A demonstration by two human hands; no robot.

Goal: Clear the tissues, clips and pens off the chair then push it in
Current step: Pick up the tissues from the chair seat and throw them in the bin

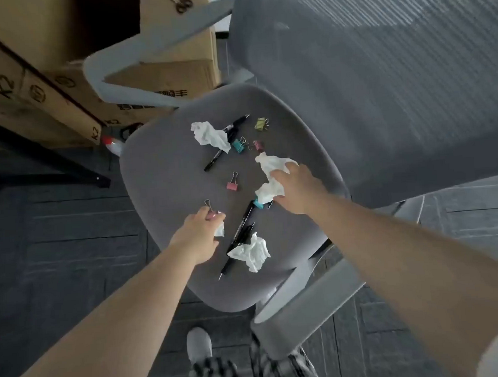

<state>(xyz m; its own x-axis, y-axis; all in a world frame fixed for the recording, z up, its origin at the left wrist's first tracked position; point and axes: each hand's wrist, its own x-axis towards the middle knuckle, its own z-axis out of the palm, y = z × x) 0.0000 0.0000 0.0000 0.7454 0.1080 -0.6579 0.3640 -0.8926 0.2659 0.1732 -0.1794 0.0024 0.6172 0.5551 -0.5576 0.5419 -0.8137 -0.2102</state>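
Both hands reached over the grey chair seat. The left hand was clamped on a pink clip together with a scrap of white tissue. The right hand had its fingers closed on two crumpled tissues, one just beyond its fingertips, one under its thumb. Between the hands lay two black pens; another tissue sat just beside the left wrist. Beyond the right hand lay a fourth tissue, more pens and several loose clips.

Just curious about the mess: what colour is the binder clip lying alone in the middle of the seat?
Pink, with silver wire handles: the binder clip, seen in the head view.
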